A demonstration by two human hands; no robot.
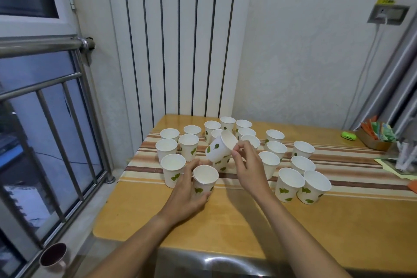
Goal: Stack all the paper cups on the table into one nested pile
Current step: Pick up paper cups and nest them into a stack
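Note:
Several white paper cups with green leaf prints stand upright on a striped cloth (pixel 338 160) over a wooden table (pixel 225 221). My left hand (pixel 187 189) wraps around a nested pile of cups (pixel 204 181) standing near the cloth's front edge. My right hand (pixel 244 160) pinches the rim of a single cup (pixel 220 149), lifted and tilted with its mouth facing right, just above and behind the pile. Another upright cup (pixel 222 162) is partly hidden behind the lifted one.
Loose cups flank both hands: a cluster at left (pixel 172 165) and a pair at front right (pixel 313 186). A green case (pixel 348 135) and a box of packets (pixel 376 137) sit at the far right. A dark mug (pixel 54 257) stands low left by the window railing.

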